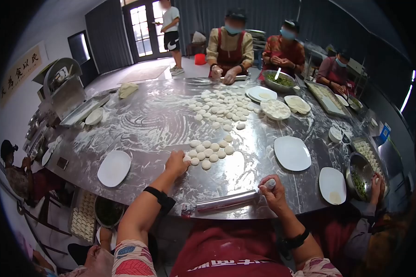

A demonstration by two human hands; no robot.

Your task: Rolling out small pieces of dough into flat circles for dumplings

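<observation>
My right hand [273,193] is closed round the white handle of a metal rolling pin [227,201], which lies near the table's front edge. Over at the left side of a small group of flattened dough pieces [207,154], my left hand [176,164] is closed, with a white dough piece [186,158] at its fingertips. The fingers partly hide that piece. Beyond the group, many more floured dough pieces [222,107] spread over the table.
The steel table [143,134] is dusted with flour. White plates [114,168] [292,153] [332,185] lie left and right. Stacked wrappers [275,110] and a bowl of green filling [280,82] stand farther back. Co-workers sit round the table; one hand [377,188] is by the right bowl [359,175].
</observation>
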